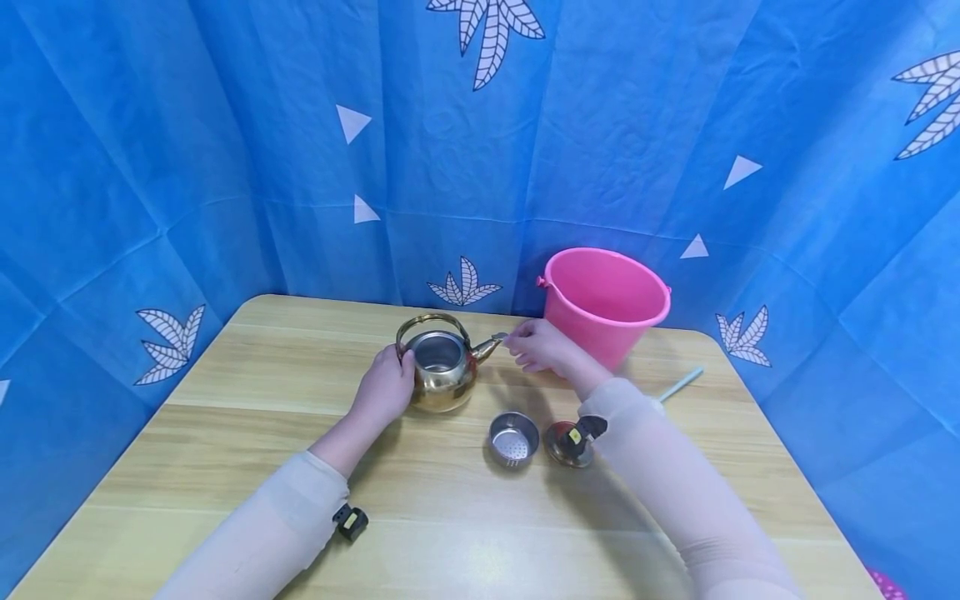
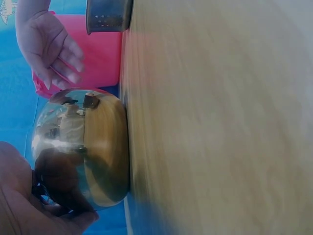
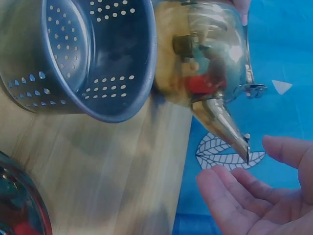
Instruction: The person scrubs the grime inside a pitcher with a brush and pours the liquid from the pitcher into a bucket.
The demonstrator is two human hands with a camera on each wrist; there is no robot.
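Observation:
A shiny gold metal kettle [image 1: 442, 393] stands lidless on the table, its mouth facing up and its arched handle [image 1: 431, 317] raised. My left hand [image 1: 387, 386] grips it on the left, with the thumb at the handle's base against the body. From the right, my right hand [image 1: 546, 347] reaches to the tip of the spout [image 3: 221, 128]. Its thumb and fingers are spread around the tip, with a gap showing in the right wrist view. A perforated metal strainer cup [image 1: 513, 439] sits in front of the kettle, beside the round lid [image 1: 567, 448], partly covered by the right wrist's camera.
Behind my right hand stands a pink bucket [image 1: 600, 333] at the table's back edge. A thin light-blue stick [image 1: 682, 382] lies to the right, partly behind my right sleeve. A blue patterned curtain [image 1: 480, 150] hangs round the wooden table [image 1: 450, 525].

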